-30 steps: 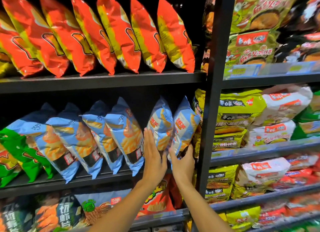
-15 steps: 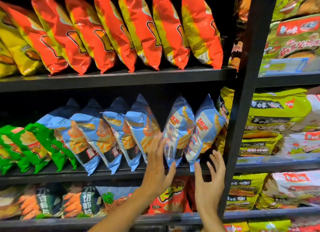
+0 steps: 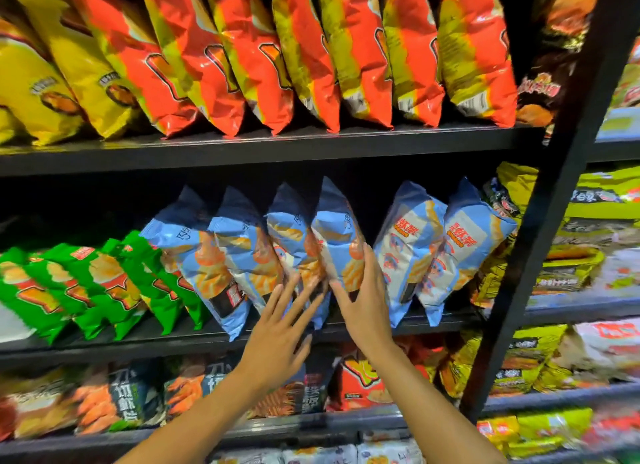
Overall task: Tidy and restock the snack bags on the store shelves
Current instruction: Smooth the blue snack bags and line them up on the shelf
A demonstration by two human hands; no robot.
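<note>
I have both hands up at the middle shelf [image 3: 242,339], working the row of blue snack bags [image 3: 214,269]. My right hand [image 3: 363,304] holds the fourth blue bag [image 3: 337,242] at its lower half: thumb on the front, fingers curled round its right edge, so that grip is clamped on the bag. My left hand [image 3: 280,328] lies with fingers spread and straight against the lower fronts of the bags just left of it, pressing and not gripping.

The blue bags stand on their bottom corners and lean left, each resting on its neighbour. I judge the main risk is a slide: if I pull the held bag forward too briskly, the ones my left hand steadies could tip over the shelf's front lip and drop. Squeezing hard could also crush the contents or burst a puffed bag.

For room, there is a dark gap between the held bag and the two blue bags with red labels [image 3: 446,249] to its right, which is my best space for shifting it. The black upright post [image 3: 540,221] closes off the right end. On the left the green bags [image 3: 114,283] sit touching the blue row, so nothing gives there. The shelf above hangs close over the bag tops, with orange bags [image 3: 346,55] along it, so lifting is limited.
</note>
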